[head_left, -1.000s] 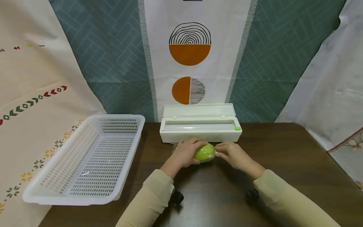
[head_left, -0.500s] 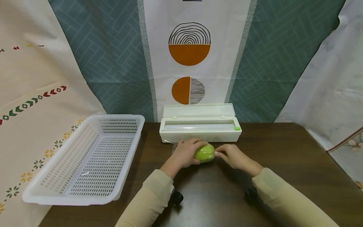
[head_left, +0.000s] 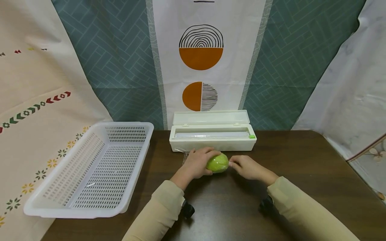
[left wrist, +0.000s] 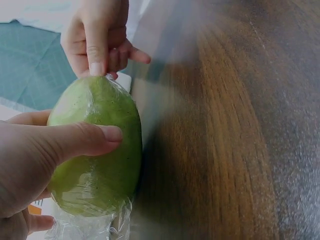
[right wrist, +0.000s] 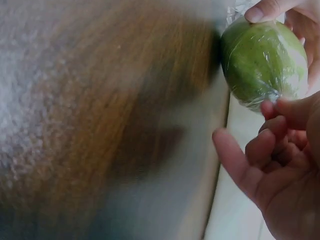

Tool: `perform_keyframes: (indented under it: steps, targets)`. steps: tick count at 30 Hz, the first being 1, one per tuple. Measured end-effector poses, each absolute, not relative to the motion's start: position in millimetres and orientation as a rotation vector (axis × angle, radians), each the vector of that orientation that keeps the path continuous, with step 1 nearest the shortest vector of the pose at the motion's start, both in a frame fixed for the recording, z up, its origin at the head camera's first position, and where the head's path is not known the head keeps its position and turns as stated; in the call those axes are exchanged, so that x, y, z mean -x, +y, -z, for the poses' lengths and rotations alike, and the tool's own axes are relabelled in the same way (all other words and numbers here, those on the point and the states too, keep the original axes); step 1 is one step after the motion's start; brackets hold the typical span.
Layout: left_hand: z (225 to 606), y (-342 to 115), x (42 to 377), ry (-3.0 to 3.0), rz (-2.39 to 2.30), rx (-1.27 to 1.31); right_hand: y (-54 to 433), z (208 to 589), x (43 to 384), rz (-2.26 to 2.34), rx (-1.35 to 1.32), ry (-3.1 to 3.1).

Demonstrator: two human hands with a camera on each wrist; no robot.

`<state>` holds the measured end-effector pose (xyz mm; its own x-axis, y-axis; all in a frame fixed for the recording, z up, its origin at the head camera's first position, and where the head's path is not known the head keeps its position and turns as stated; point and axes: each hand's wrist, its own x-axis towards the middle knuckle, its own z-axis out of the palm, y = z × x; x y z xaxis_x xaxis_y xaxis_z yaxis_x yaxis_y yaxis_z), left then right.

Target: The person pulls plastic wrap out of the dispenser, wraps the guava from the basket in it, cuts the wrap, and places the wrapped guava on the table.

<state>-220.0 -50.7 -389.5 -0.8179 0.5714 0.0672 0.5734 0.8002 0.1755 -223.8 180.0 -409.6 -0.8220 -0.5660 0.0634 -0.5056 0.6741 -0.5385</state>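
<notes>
A green mango (head_left: 217,163) covered in clear plastic wrap is held just above the table. My left hand (head_left: 197,163) grips it, with the thumb across its side in the left wrist view. At its other end my right hand (head_left: 248,166) pinches the gathered wrap between thumb and forefinger; in the right wrist view the wrap (right wrist: 272,95) bunches tightly there. Loose plastic wrap (left wrist: 90,227) hangs from the end by my left hand. Behind the hands stands a white cling film dispenser (head_left: 212,145) with its lid raised and a roll inside.
To the left is a white perforated plastic basket (head_left: 85,213) with a small white scrap (head_left: 90,184) inside. The dark wooden table (head_left: 297,160) reaches back to hanging cloths (head_left: 126,67). A black wrist camera (head_left: 188,211) sits below the left sleeve.
My right hand has dropped slightly and its fingers have closed into a tighter pinch on the wrap end. My left hand and the mango stay nearly still.
</notes>
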Motion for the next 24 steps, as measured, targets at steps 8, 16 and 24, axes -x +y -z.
perform_keyframes:
  steps: [8, 16, 24]
  targets:
    - [391, -51, 220, -2.982, 0.291, 0.942, 183, 416, 226, 1.094, 0.775, 2.5]
    - [392, -53, 222, -2.983, 0.341, 0.947, 190, 414, 222, 1.066, 0.728, 2.705]
    - [390, -54, 224, -2.992, 0.389, 0.941, 187, 404, 212, 0.769, 1.101, 2.987]
